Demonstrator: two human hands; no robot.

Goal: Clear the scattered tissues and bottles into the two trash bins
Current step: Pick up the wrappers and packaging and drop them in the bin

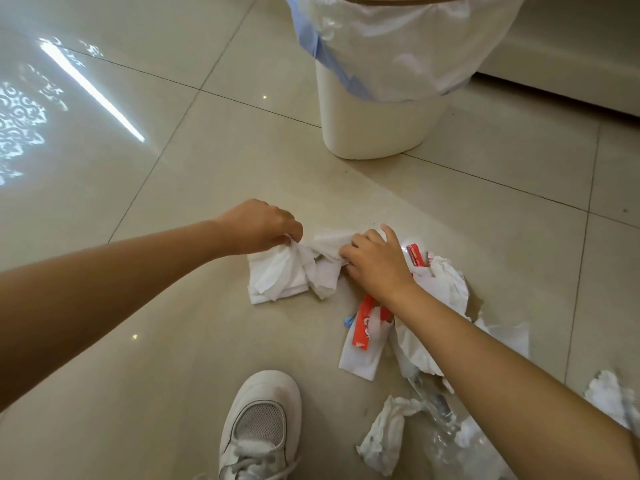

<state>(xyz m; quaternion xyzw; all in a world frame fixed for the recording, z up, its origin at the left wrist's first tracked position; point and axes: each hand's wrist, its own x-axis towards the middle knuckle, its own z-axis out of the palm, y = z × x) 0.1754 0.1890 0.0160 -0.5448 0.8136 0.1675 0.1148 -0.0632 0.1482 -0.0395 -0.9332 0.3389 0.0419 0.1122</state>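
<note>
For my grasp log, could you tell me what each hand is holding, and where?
Left hand pinches the top of a crumpled white tissue bundle; right hand grips another white tissue at its right edge.

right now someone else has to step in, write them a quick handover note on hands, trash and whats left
Left hand: pinched shut on the flat tissue pile on the floor.
Right hand: fingers closed on a crumpled tissue beside that pile.
White bin with its liner stands just ahead; only one bin is in view.
Nothing lifted yet.
Left: red-and-white wrapper, more tissues and a clear plastic bottle under the right forearm, near the white shoe.
</note>
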